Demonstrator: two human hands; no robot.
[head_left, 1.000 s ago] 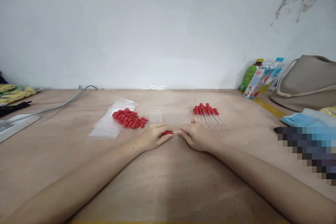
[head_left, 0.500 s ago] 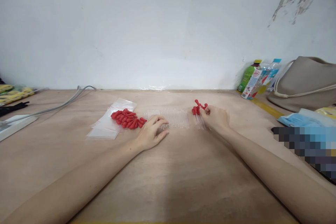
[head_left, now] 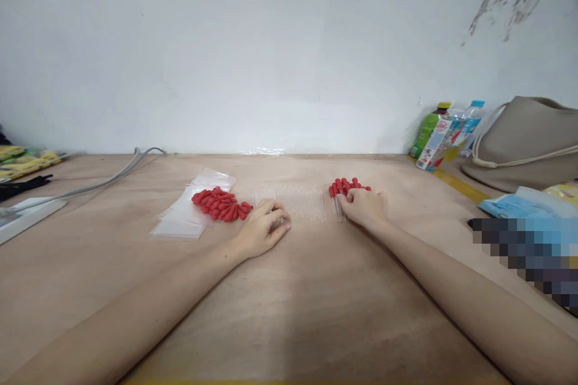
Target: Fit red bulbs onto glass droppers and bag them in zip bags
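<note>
My left hand (head_left: 263, 228) rests on the table with its fingers loosely apart, holding nothing. Its fingertips touch the near left end of a row of clear thin tubes (head_left: 307, 203). Left of it is a pile of red rubber bulbs (head_left: 221, 204), partly over white plastic bags (head_left: 180, 222). My right hand (head_left: 366, 209) bends over a group of droppers with red bulbs (head_left: 344, 184), fingers closed on them from the right. Several clear dropper stems (head_left: 338, 210) show beside the thumb; the others are hidden under the hand.
At the back right, bottles (head_left: 427, 132) and a carton (head_left: 434, 144) stand by a grey-brown bag (head_left: 526, 141). Blue packets (head_left: 519, 207) lie in front of it. On the left, a grey cable (head_left: 112, 177) runs to a white power strip (head_left: 31, 216).
My right hand has come down slightly left onto the droppers. The red bulb that stood raised by its fingers is now level with the others. My left hand has hardly moved.
</note>
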